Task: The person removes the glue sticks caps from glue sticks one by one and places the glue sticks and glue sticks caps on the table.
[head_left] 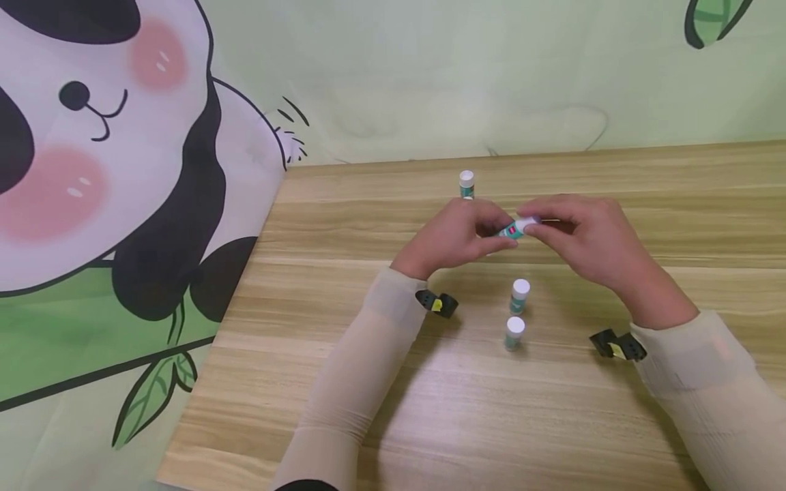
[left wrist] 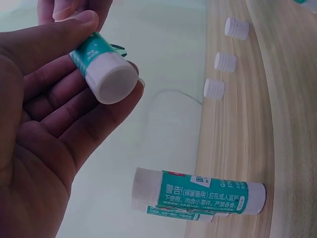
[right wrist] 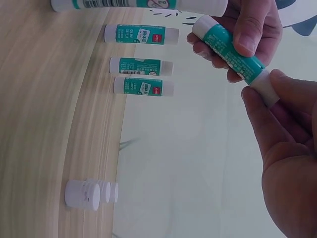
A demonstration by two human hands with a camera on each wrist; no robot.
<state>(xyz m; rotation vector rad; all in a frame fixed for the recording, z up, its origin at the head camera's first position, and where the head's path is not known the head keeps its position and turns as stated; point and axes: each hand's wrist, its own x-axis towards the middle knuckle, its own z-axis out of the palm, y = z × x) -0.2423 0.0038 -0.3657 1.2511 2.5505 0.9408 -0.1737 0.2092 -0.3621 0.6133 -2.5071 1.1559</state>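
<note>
both hands busy above the surface [head_left: 344, 211], mid-way in from its far edge. between them, held in the air and tilted: one glue stick [right wrist: 223, 48].

left hand [head_left: 451, 235]: fingers curled round the teal body, thumb on top. right hand [head_left: 589, 235]: thumb and forefinger pinch the white end [right wrist: 265, 87]; its other fingers show too little to tell.

on the surface: one standing stick [head_left: 467, 184] close to the far edge, with another white top just in front of it, half hidden by the left hand. a near stick [head_left: 520, 293] and a nearest stick [head_left: 514, 331] stand upright between the two forearms, toward the near edge. three loose caps [left wrist: 225, 62] in a row, seen from the wrists only, apparently toward the far edge.

on the handling, my judgement: the pinch suggests work on that white end. body wants to be steady in the left, right fingers low on the white part, both in one straight line; a slow twist or pull along the axis, no sideways bend. squeezing hard may make it bind. elbows wide, since a dropped sleeve could topple the near pair.
</note>
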